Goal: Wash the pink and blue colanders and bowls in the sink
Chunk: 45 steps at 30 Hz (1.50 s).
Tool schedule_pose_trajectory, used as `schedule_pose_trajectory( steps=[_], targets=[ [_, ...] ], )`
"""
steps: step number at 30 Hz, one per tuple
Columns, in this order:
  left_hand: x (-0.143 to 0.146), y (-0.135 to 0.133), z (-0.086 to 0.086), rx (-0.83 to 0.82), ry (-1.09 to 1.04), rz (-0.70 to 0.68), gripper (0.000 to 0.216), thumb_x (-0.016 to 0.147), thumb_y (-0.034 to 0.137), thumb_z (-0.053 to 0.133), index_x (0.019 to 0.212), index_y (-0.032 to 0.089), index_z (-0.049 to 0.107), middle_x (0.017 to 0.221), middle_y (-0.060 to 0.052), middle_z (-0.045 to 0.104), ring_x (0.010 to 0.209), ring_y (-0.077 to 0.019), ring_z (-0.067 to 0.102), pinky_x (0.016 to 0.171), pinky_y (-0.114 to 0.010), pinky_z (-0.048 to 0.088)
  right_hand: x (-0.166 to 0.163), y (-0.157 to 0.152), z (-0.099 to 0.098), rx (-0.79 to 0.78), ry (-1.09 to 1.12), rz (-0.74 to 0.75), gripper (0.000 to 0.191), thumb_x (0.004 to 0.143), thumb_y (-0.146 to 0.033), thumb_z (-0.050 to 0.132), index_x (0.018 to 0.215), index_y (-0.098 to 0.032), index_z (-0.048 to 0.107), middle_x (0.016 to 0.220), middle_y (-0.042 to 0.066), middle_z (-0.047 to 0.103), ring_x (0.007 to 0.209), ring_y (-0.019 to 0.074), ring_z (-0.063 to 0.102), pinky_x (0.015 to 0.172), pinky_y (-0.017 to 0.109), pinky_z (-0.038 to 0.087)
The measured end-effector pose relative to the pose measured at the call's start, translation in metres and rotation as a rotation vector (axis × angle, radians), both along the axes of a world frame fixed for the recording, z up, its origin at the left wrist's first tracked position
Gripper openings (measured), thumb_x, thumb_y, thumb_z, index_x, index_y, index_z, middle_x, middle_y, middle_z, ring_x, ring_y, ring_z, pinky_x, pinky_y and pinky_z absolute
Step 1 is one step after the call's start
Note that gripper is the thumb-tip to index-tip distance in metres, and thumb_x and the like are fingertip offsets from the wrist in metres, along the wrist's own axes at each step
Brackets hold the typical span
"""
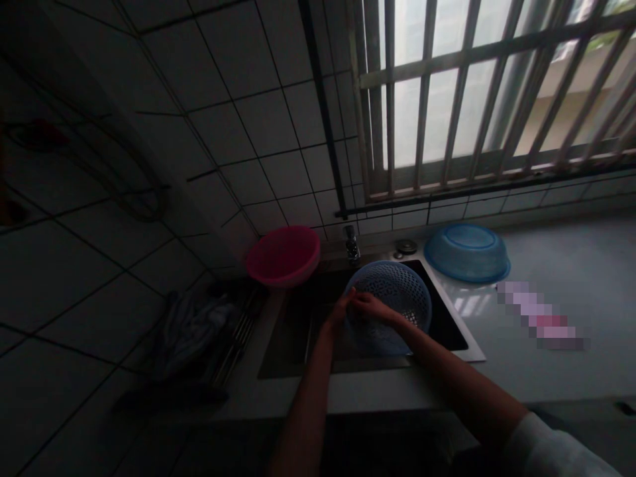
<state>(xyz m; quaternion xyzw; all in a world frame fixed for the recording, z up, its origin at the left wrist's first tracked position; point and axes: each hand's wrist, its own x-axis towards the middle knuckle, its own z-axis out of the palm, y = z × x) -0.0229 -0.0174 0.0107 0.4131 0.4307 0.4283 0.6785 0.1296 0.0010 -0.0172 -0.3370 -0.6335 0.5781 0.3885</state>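
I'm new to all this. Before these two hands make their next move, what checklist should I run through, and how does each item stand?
1. Both hands in view: ok. The left hand and right hand are close together at the left side of the blue colander.
2. Colander within the sink: ok.
3. What the hands hold: cannot tell; too small and dark.
4. Faucet shut off: cannot tell; no stream stands out.
5. Pink basin and upturned blue basin apart from the hands: ok, one on each side.
6. Bright light on the work: not ok; it is dim.
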Motion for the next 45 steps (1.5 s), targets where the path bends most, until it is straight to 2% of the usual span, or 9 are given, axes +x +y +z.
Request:
schedule_pose_trajectory(
  steps=[3,8,13,15,21,27,33,40,45],
  targets=[
    [-0.002,0.001,0.002,0.032,0.012,0.018,0.056,0.077,0.059,0.083,0.112,0.015,0.078,0.115,-0.011,0.08,0.13,-0.0353,0.063,0.118,-0.048,0.043,-0.003,-0.001,-0.002,0.012,-0.016,0.093,0.044,0.082,-0.061,0.062,0.083,-0.017,0.066,0.071,0.001,0.062,0.063,0.015,0.051,0.061,0.027,0.042],
    [0.005,-0.001,0.0,0.048,-0.038,-0.065,0.062,0.075,0.061,0.084,0.119,0.017,0.077,0.125,-0.012,0.077,0.133,-0.0363,0.062,0.118,-0.05,0.043,0.017,0.017,0.007,0.122,0.033,-0.442,0.039,0.084,-0.056,0.056,0.076,-0.019,0.062,0.072,0.002,0.061,0.069,0.0169,0.05,0.064,0.028,0.042],
    [-0.001,-0.001,0.003,0.05,0.012,0.001,0.062,0.077,0.062,0.082,0.12,0.017,0.077,0.123,-0.011,0.078,0.133,-0.0354,0.061,0.12,-0.05,0.041,0.002,0.0,-0.001,-0.027,-0.023,0.118,0.041,0.082,-0.058,0.063,0.085,-0.017,0.067,0.073,0.002,0.063,0.065,0.0158,0.052,0.061,0.028,0.042],
    [-0.001,-0.001,0.004,0.062,0.014,0.006,0.063,0.076,0.062,0.082,0.12,0.017,0.076,0.124,-0.011,0.077,0.135,-0.0353,0.06,0.121,-0.05,0.039,0.001,-0.001,-0.002,-0.031,-0.042,0.192,0.044,0.083,-0.06,0.063,0.086,-0.016,0.067,0.074,0.002,0.063,0.064,0.0152,0.051,0.061,0.027,0.042],
    [0.005,0.0,0.0,0.083,-0.051,-0.039,0.066,0.072,0.059,0.086,0.122,0.017,0.076,0.13,-0.013,0.075,0.139,-0.0354,0.057,0.123,-0.05,0.037,0.016,0.015,0.008,0.144,0.045,-0.423,0.043,0.085,-0.06,0.054,0.08,-0.018,0.062,0.074,0.001,0.06,0.07,0.0162,0.049,0.065,0.027,0.042],
    [-0.005,0.004,0.0,0.055,0.019,0.065,0.071,0.069,0.069,0.084,0.113,0.014,0.078,0.118,-0.013,0.079,0.131,-0.0372,0.062,0.119,-0.051,0.042,-0.01,-0.003,-0.001,0.08,-0.019,0.069,0.042,0.086,-0.057,0.059,0.086,-0.016,0.069,0.073,0.002,0.064,0.065,0.0151,0.051,0.062,0.026,0.042],
    [0.006,0.003,-0.004,0.11,0.001,-0.006,0.065,0.07,0.064,0.087,0.117,0.02,0.078,0.128,-0.011,0.076,0.143,-0.0363,0.053,0.125,-0.05,0.033,0.018,0.018,0.007,0.16,0.034,-0.449,0.039,0.086,-0.054,0.055,0.082,-0.017,0.066,0.076,0.003,0.064,0.072,0.0176,0.052,0.067,0.028,0.044],
    [-0.001,0.003,0.0,0.11,0.056,0.038,0.062,0.072,0.063,0.085,0.11,0.015,0.079,0.122,-0.013,0.078,0.136,-0.0376,0.058,0.123,-0.052,0.036,-0.003,0.006,-0.011,0.037,-0.035,0.094,0.039,0.086,-0.052,0.063,0.088,-0.014,0.072,0.076,0.004,0.067,0.066,0.0165,0.055,0.064,0.028,0.047],
    [0.007,0.002,-0.002,0.169,0.011,0.005,0.06,0.073,0.056,0.087,0.12,0.021,0.077,0.135,-0.011,0.072,0.146,-0.0343,0.049,0.127,-0.049,0.028,0.022,0.024,0.0,0.154,0.055,-0.457,0.037,0.086,-0.052,0.056,0.084,-0.017,0.067,0.081,0.004,0.067,0.076,0.0192,0.056,0.074,0.031,0.047]
  ],
)
